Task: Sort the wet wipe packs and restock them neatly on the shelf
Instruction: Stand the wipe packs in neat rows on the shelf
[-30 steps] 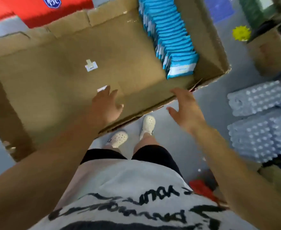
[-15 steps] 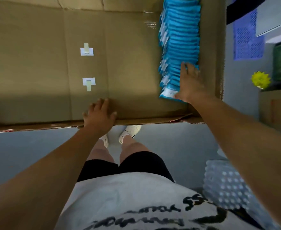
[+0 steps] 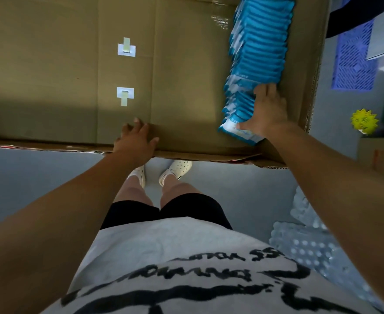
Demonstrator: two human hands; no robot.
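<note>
The right hand (image 3: 266, 112) grasped the near end of a long row of blue and white plastic wet wipe packs (image 3: 261, 41), fingers curled over them. The row ran away from that hand inside a big brown cardboard box (image 3: 182, 75). The left hand (image 3: 134, 141) lay loose and flat on the box's near edge.

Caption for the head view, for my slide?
Restocking: right hand grips the near end of blue wipe packs in a cardboard box; left hand rests on its rim.
</note>
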